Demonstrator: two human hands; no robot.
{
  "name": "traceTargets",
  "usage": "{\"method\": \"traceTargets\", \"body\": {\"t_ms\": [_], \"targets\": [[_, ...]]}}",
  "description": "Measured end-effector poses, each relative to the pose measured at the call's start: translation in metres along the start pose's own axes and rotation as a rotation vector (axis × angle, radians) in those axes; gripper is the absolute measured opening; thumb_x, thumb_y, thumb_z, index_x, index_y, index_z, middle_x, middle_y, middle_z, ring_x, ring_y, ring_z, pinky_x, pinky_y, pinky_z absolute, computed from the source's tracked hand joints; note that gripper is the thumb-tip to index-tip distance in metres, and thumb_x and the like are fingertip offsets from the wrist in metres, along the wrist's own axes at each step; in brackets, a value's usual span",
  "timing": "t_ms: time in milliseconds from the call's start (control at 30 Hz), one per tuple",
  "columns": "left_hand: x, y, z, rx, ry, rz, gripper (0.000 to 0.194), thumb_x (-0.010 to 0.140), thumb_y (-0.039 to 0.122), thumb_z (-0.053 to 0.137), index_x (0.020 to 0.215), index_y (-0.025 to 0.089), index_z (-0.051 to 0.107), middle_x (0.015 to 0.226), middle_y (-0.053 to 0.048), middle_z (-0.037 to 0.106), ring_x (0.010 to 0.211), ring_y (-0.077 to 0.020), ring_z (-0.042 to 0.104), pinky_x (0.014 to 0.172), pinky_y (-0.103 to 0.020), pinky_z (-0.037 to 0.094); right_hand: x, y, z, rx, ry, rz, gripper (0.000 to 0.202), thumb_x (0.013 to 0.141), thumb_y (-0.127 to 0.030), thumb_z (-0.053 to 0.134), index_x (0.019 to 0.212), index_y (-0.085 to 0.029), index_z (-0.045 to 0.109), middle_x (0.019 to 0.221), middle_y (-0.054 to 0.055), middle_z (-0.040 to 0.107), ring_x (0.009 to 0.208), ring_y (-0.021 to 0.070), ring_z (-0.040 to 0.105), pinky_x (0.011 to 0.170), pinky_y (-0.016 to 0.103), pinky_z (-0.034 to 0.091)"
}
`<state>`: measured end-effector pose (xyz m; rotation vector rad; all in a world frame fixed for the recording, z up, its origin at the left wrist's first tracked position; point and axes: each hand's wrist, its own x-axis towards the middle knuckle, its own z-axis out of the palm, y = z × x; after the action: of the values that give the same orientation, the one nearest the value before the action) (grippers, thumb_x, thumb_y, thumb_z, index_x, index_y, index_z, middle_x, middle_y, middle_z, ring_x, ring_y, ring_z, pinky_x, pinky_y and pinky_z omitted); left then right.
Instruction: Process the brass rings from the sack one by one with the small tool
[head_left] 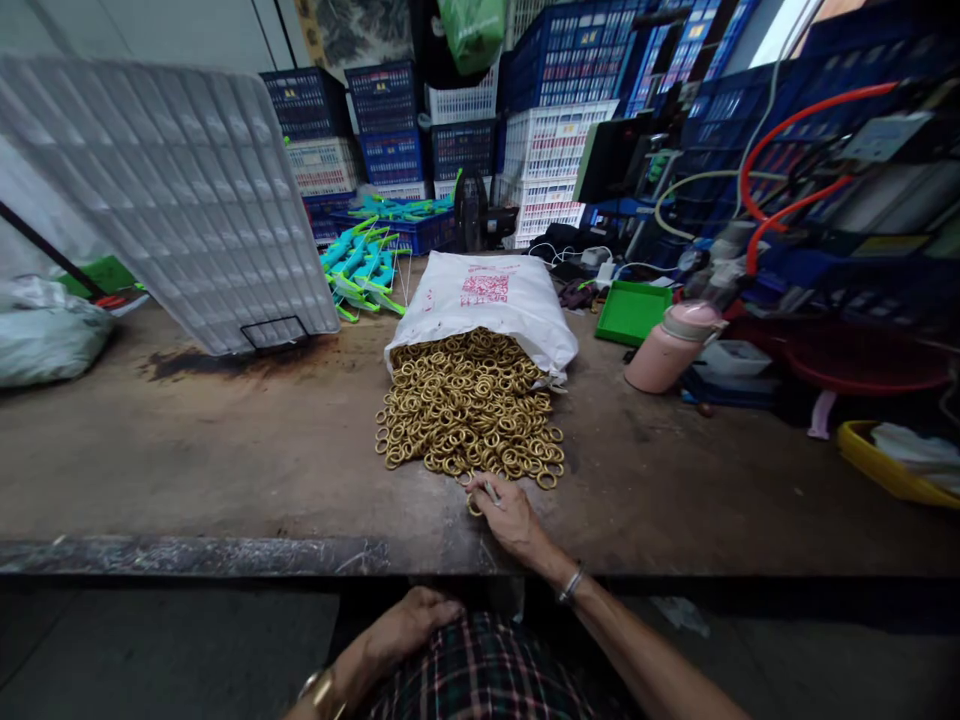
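Nr gold-col. ring pile (469, 412), R hand (510, 515); L hand (418, 620) on lap (480, 665).

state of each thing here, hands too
white sack: lying down, mouth open
brass-coloured rings: loose, heaped, spilling out
right hand: at rings, grip unclear
left hand: resting against plaid cloth
ribbed panel: standing on edge
crates: stacked
pink bottle: standing, lid on

Two hands (510, 518), one white sack (442, 290) and too many rings (469, 405) to count are showing; at right, one pink bottle (664, 352), one green tray (634, 312) and one yellow tray (870, 470) are sitting.
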<state>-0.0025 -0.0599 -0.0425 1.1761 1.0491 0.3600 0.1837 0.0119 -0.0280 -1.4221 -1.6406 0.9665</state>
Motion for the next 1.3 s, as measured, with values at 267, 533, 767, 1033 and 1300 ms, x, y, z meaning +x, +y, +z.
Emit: {"method": "traceTargets", "body": {"t_ms": [267,533,767,1033,1300], "targets": [[-0.02,0.042,0.008,-0.18,0.293,0.037,0.037,0.075,0.047,0.053,0.094,0.015,0.057,0.08,-0.005,0.062,0.068,-0.0145,0.058,0.056,-0.024,0.045,-0.011,-0.011,-0.011,0.129,-0.014,0.108,0.012,0.07,-0.029,0.048,0.063,-0.018,0.05,0.059,-0.004,0.048,0.058,0.0104,0.044,0.059,0.022,0.036],[0.016,0.059,0.02,-0.196,0.358,0.087,0.035,0.072,0.048,0.055,0.085,0.015,0.052,0.056,0.005,0.049,0.042,-0.0057,0.041,0.039,-0.017,0.035,-0.023,-0.016,0.0,0.147,-0.065,0.055,0.012,0.07,-0.027,0.047,0.063,-0.018,0.049,0.057,-0.005,0.045,0.056,0.0095,0.042,0.056,0.021,0.034],[0.019,0.056,0.025,-0.204,0.441,0.183,0.029,0.074,0.044,0.056,0.072,0.015,0.052,0.052,0.006,0.046,0.042,-0.0051,0.038,0.041,-0.017,0.032,-0.025,-0.019,0.008,0.156,-0.011,0.127,0.016,0.074,-0.032,0.047,0.065,-0.018,0.049,0.059,-0.005,0.045,0.058,0.0094,0.042,0.055,0.021,0.035],[0.025,0.052,0.024,-0.203,0.572,0.345,0.025,0.077,0.04,0.054,0.077,0.015,0.056,0.058,0.002,0.056,0.047,-0.0067,0.044,0.046,-0.018,0.035,-0.025,-0.026,0.008,0.584,-0.316,0.428,0.039,0.075,-0.055,0.045,0.062,-0.018,0.045,0.047,-0.008,0.04,0.033,0.0031,0.023,0.033,0.018,0.019],[0.019,0.059,0.023,-0.244,0.467,0.273,0.029,0.075,0.043,0.055,0.079,0.014,0.053,0.058,0.004,0.052,0.042,-0.0047,0.042,0.043,-0.018,0.035,-0.02,-0.021,0.01,0.586,-0.212,0.406,0.028,0.07,-0.044,0.057,0.071,-0.019,0.045,0.05,-0.01,0.043,0.034,0.0026,0.025,0.034,0.017,0.019]]}}
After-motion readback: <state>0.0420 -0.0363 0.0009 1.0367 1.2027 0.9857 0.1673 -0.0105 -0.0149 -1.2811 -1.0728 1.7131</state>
